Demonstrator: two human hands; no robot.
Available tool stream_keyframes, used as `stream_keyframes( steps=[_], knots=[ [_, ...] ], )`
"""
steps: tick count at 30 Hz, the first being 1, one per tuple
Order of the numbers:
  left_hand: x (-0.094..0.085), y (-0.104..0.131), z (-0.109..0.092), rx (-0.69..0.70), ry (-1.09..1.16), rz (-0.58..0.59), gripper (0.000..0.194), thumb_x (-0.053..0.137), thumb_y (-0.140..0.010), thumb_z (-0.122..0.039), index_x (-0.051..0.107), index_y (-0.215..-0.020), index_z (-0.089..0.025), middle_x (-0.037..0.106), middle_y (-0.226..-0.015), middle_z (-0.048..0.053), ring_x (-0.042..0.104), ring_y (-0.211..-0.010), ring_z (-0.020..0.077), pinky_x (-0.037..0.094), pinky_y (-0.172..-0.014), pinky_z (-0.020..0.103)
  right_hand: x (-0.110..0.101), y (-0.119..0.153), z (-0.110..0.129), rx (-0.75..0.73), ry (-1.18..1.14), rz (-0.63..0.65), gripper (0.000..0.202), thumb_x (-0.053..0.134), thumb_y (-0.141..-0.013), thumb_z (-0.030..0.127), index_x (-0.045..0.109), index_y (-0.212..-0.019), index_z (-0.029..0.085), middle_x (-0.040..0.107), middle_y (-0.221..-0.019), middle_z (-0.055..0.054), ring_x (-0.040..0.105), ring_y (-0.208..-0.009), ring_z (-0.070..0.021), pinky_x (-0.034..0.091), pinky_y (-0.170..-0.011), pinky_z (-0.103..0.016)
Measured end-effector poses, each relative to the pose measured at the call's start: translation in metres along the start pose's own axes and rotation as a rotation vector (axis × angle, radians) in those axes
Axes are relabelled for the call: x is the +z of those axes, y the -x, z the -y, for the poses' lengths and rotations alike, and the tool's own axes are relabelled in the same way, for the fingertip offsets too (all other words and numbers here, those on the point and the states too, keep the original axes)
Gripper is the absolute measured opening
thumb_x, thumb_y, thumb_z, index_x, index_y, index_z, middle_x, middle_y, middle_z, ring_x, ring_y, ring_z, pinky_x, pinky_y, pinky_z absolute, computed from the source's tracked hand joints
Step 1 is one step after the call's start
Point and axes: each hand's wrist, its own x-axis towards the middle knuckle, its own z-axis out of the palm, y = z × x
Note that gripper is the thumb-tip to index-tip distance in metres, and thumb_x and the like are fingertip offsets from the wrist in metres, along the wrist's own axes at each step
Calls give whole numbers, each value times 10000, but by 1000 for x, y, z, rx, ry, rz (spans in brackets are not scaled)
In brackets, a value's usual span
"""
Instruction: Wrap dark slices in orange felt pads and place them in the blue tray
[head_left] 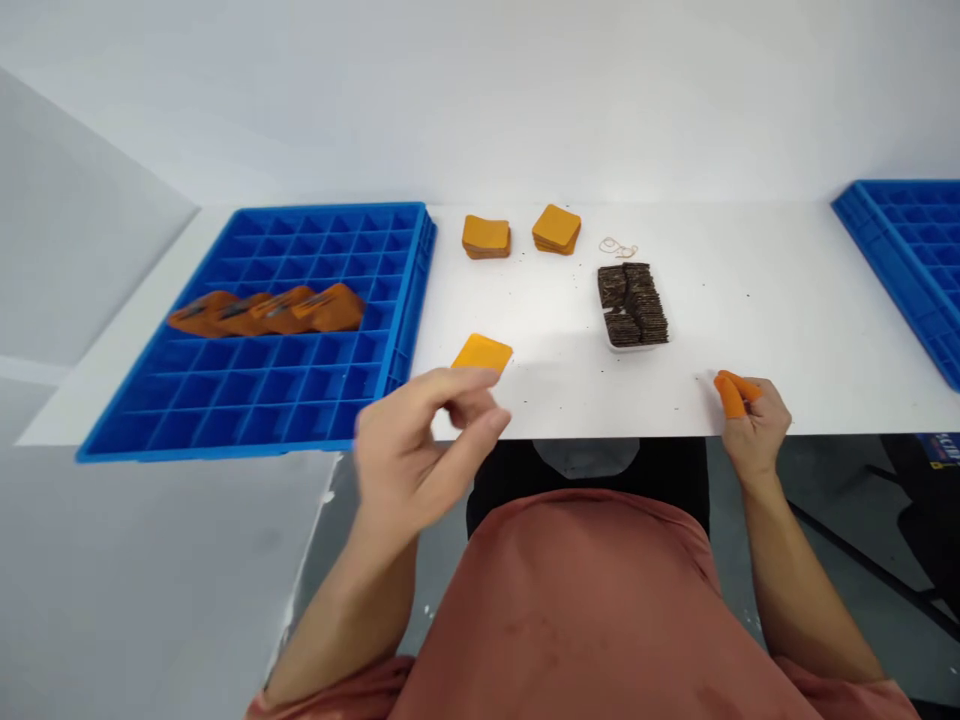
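Observation:
My left hand (420, 445) is raised over the table's front edge, thumb and fingers apart, with nothing between them. Just beyond its fingertips an orange-yellow square (482, 354) lies on the white table. My right hand (754, 418) is at the table edge on the right, orange covers on its thumb and a finger. Those two tips are pressed together; anything between them is too small to make out. Between the hands and farther back, a white tray (637, 348) holds dark brown thin pieces (636, 305) in packed rows.
A blue divided crate (409, 330) stands left, with several overlapping orange pieces (330, 308) across it. Two stacks of orange squares (486, 235) (556, 228) sit at the back, near thin loose bands (619, 248). Another blue crate (892, 270) is at far right.

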Motion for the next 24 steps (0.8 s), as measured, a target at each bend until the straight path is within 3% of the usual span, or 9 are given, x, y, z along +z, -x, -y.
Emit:
stream_keyframes(
  steps=[1,4,6,9,12,14,16,21,24],
  knots=[
    [13,0,12,14,25,-59,360,770,-1007,-196,784,-1310,-388,762,-823,-27,679,-658,156,588,-630,327,-1,-1,1,23,-31,-13,388,749,-961,609,861,-938,238,769,-913,-65,695,-828,-240,547,-778,-416],
    [34,0,39,41,81,-37,253,788,-1013,-209,772,-1247,-304,771,-808,-34,668,-648,115,539,-613,254,-6,-4,3,75,-96,-39,387,796,-907,614,855,-919,232,747,-878,-56,661,-796,-235,521,-754,-419],
    [29,1,52,21,29,18,221,787,-1021,-260,773,-1241,-273,800,-848,-12,698,-685,126,542,-628,251,-12,-8,9,111,-106,-14,355,826,-893,591,863,-947,242,759,-889,-70,652,-798,-249,527,-774,-451],
    [8,2,80,-131,-287,93,223,747,-1011,-299,813,-1219,-250,850,-982,52,787,-848,211,616,-755,329,-24,-21,27,119,-115,80,261,893,-884,504,883,-1004,273,784,-929,-89,648,-822,-267,530,-827,-488],
    [-6,3,120,-263,-582,272,433,654,-934,-183,822,-1332,-214,845,-1339,138,800,-1238,361,641,-1067,501,-31,-38,51,22,-104,169,216,903,-903,483,895,-1024,305,781,-931,-82,630,-815,-259,521,-834,-482],
    [-4,1,143,-270,-590,456,586,613,-882,-136,789,-1438,-186,745,-1569,152,710,-1449,398,559,-1250,556,-28,-50,65,-42,-91,205,217,889,-907,514,893,-1012,325,775,-914,-63,630,-795,-252,529,-809,-469],
    [3,-2,158,-257,-556,558,613,609,-894,-165,773,-1484,-196,690,-1646,137,669,-1513,393,508,-1317,559,-21,-59,76,-102,-89,239,237,877,-897,554,888,-998,340,764,-883,-35,637,-775,-242,542,-782,-453],
    [17,-15,166,-154,-568,563,416,589,-1044,-428,883,-1272,-243,818,-1444,137,740,-1361,395,528,-1246,600,1,-80,93,-231,-49,422,267,808,-950,597,888,-1017,351,780,-905,-39,656,-794,-240,539,-789,-446],
    [20,-18,168,-159,-556,489,440,508,-1104,-460,911,-1116,-284,879,-1225,102,778,-1184,336,568,-1141,534,12,-95,105,-267,49,516,315,777,-954,616,899,-1026,335,792,-921,-40,639,-774,-230,519,-788,-435]
  ],
)
